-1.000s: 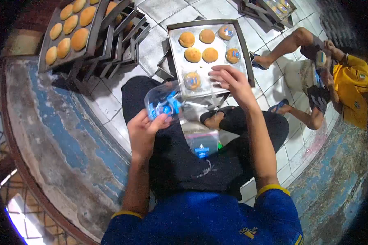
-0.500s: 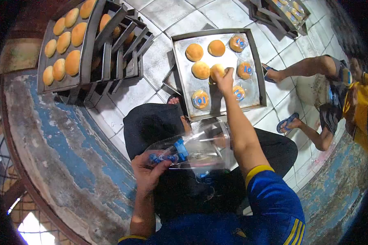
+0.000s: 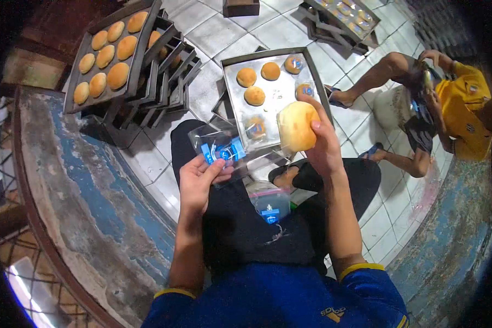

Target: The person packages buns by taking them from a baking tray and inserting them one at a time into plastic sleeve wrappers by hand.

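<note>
A round golden bun (image 3: 297, 127) is gripped by my right hand (image 3: 327, 139), raised above the near right part of a metal tray (image 3: 232, 112). My left hand (image 3: 198, 183) pinches a clear plastic bag (image 3: 213, 135) with blue print, in front of my left knee. Several bare buns (image 3: 255, 95) lie on the tray. Others there are wrapped in printed clear bags, such as the wrapped bun (image 3: 255, 128) at the near left. Another clear bag with blue print (image 3: 269, 215) lies on my lap.
Stacked trays (image 3: 153, 82) stand at the left, with several buns on the top one. More trays (image 3: 347, 19) hold wrapped buns at the far right. A person in a yellow shirt (image 3: 464, 112) sits at the right, legs reaching toward the tray. Worn blue ledges (image 3: 95, 202) curve on both sides.
My right hand has lifted a bun off the tray and brought it nearer to me. The bag in my left hand has moved slightly up and right.
</note>
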